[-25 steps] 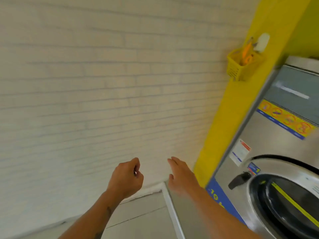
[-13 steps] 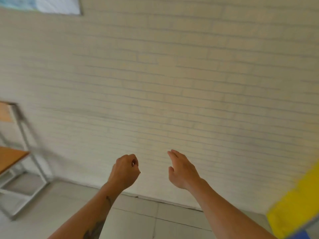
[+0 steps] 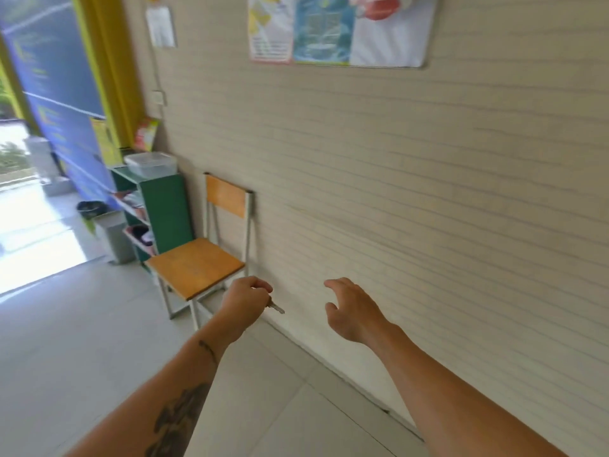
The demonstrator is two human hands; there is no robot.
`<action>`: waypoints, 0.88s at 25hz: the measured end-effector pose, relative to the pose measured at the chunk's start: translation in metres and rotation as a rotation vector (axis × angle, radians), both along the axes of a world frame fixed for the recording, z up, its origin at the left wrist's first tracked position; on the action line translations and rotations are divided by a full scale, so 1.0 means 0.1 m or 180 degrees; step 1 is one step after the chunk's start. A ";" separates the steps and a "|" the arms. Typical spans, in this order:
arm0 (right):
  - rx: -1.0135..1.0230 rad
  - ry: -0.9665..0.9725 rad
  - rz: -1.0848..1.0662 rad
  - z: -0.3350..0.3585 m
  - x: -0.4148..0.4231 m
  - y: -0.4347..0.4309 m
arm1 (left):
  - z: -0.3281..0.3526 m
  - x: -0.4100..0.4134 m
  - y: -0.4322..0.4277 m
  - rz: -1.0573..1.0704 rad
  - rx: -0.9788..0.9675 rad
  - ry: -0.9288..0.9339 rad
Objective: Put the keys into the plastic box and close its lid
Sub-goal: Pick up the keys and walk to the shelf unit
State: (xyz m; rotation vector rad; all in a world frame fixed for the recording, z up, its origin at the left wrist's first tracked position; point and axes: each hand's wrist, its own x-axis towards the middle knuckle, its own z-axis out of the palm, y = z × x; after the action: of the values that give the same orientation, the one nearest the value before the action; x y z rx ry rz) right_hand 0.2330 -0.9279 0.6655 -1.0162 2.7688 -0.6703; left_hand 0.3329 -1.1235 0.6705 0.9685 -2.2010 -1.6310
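Pale brick wall (image 3: 395, 179) fills the right and far side, meeting a light tiled floor (image 3: 66, 341) along a line that slants down to the right beneath both forearms. Both hands are held in the air in front of the wall, apart from each other.

The left hand (image 3: 245, 300) is curled into a fist, pinching the keys (image 3: 276, 306); a metal blade sticks out of the fist toward the right hand. The right hand (image 3: 354, 311) is spread loosely, fingers slightly bent, thumb apart, holding nothing.

Just beyond the left fist stands a chair (image 3: 197, 262) with a wooden seat and metal legs, its back against the wall; the seat's near corner lies close to the knuckles. Farther past the chair, up and left of the fist, a green shelf (image 3: 168, 212) stands against the wall, and the box (image 3: 151, 163), clear plastic with its lid on, sits on top of it, well apart from the keys.

Left of the fist the floor lies open and bare out to a bright doorway (image 3: 29, 199), with a grey bin (image 3: 113, 239) beside the shelf. A poster (image 3: 339, 28) hangs high on the wall above the right hand.
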 end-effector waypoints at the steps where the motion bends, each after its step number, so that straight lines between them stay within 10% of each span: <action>1: -0.0007 -0.0033 0.0124 -0.01 -0.06 -0.25 | 0.00 0.01 -0.21 0.0158 0.0016 -0.0018; 22: -0.0159 -0.0798 0.1538 -0.14 -1.47 -5.11 | 0.25 -0.50 -4.14 0.2294 0.0554 0.0290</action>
State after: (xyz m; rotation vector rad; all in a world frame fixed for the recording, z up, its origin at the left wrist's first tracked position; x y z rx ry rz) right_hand 0.0860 -1.4387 0.6514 -1.4292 2.1843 -0.7302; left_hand 0.2827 -1.5378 0.6955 1.4737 -1.4022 -1.4685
